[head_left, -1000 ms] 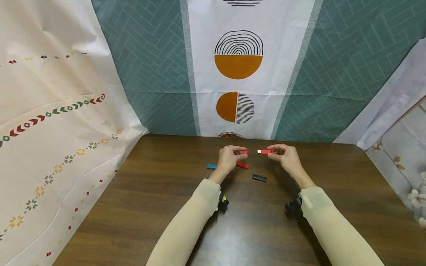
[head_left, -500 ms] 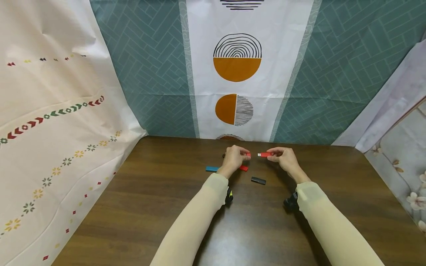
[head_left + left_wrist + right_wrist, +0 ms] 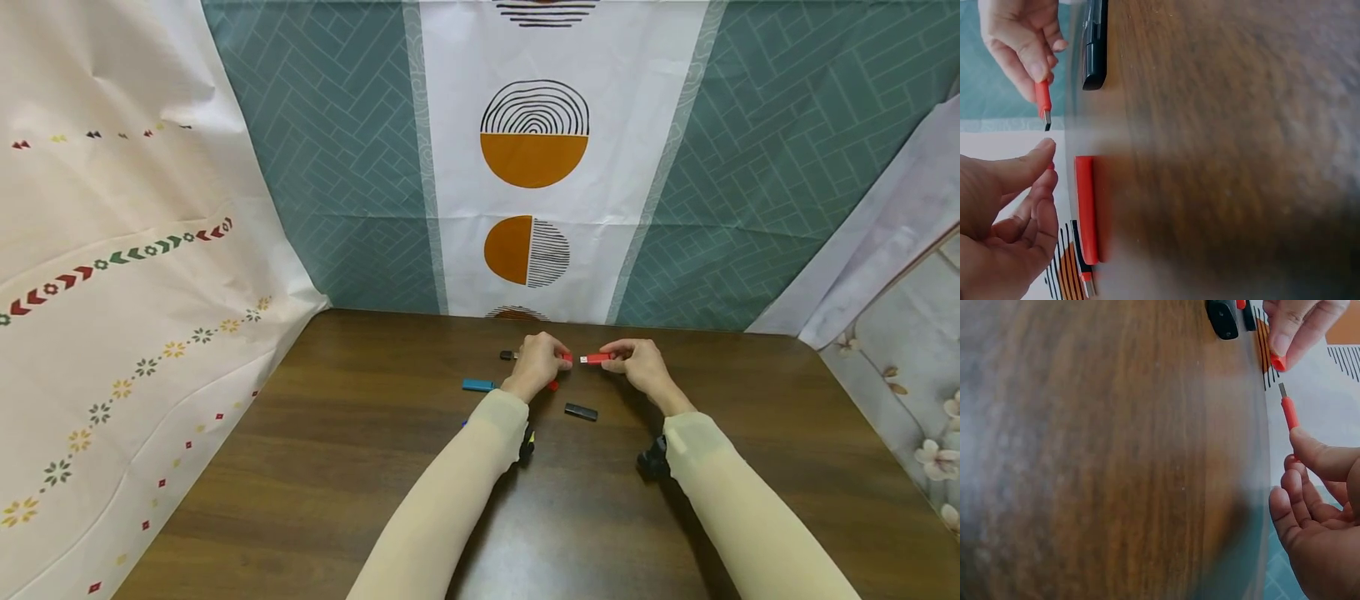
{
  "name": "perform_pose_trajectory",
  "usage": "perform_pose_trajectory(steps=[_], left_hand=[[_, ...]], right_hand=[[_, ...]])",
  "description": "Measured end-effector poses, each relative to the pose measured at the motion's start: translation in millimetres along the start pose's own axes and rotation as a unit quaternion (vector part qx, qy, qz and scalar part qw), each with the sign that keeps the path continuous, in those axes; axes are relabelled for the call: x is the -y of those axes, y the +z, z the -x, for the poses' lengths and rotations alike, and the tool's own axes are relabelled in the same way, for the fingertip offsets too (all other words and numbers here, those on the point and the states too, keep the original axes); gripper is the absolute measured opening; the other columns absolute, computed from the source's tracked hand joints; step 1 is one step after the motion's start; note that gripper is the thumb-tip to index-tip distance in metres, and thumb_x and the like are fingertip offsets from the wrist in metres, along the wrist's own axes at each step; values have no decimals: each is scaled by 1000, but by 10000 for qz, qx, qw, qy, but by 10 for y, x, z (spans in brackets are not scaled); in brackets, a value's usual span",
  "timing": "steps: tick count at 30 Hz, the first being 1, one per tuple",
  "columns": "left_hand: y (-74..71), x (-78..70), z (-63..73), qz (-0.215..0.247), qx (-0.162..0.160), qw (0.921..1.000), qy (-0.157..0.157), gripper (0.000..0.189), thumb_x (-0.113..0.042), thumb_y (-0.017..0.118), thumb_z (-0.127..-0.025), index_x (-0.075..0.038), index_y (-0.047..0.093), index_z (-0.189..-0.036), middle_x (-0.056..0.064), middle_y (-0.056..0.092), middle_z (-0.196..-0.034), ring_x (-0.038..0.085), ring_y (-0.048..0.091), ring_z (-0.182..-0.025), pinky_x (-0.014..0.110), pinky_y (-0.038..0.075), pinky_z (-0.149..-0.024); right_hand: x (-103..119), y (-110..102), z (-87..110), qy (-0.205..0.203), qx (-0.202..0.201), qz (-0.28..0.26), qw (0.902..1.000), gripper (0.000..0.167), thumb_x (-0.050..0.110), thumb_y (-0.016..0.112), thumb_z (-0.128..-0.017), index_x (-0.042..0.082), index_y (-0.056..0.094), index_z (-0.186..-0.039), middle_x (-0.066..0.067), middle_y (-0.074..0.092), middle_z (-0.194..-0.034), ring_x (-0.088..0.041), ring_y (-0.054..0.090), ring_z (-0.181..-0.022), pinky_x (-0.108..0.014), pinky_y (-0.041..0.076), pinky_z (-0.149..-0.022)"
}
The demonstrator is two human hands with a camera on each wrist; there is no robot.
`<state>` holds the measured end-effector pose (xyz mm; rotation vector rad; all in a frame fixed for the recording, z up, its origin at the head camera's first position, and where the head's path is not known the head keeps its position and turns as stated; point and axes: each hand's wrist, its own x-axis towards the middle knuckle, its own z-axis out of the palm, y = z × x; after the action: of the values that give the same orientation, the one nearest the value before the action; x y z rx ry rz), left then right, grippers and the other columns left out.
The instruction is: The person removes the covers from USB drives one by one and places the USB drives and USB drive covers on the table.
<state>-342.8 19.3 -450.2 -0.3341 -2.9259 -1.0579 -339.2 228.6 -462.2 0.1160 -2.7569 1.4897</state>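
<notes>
My left hand [image 3: 537, 363] pinches a small red cap [image 3: 1278, 362] between thumb and fingers. Across a narrow gap, my right hand [image 3: 643, 367] pinches a red USB stick [image 3: 596, 358] by its rear end. The stick's bare metal plug points left at the cap's opening; in the right wrist view the two are close but apart. Both hands are held above the table. Below my left hand lies another red stick [image 3: 1086, 209], mostly hidden by that hand in the head view. A black stick [image 3: 581, 412] lies on the table nearer to me, between the forearms.
A blue stick [image 3: 478, 385] lies left of my left hand. Behind that hand sits a small dark piece [image 3: 507, 355], partly covered. A bit of blue [image 3: 464, 424] peeks out beside the left sleeve. A patterned cloth [image 3: 536, 250] hangs at the brown table's [image 3: 337, 467] back edge.
My left hand has moved right with the cap, narrowing the gap to the USB stick. The dark piece behind it has come into view. My right hand has stayed nearly in place.
</notes>
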Motion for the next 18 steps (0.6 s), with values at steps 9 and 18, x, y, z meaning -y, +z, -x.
perform_pose_trajectory(steps=[9, 18], left_hand=[[15, -43, -62, -407, 232, 9987, -196, 21, -20, 85, -89, -14, 84, -110, 1, 77, -105, 18, 69, -102, 31, 57, -87], [17, -92, -94, -748, 287, 9967, -93, 20, -18, 84, -91, -13, 83, -110, 2, 77, -112, 20, 68, -110, 30, 55, -93]], right_hand=[[15, 61, -63, -238, 143, 689, 9972, 24, 2, 78, -92, -6, 75, -114, -15, 69, -94, -21, 55, -79, -30, 44, -65], [34, 99, -85, -280, 306, 1056, 9935, 20, 2, 77, -93, -5, 74, -111, -17, 71, -96, -26, 58, -81, -33, 46, -69]])
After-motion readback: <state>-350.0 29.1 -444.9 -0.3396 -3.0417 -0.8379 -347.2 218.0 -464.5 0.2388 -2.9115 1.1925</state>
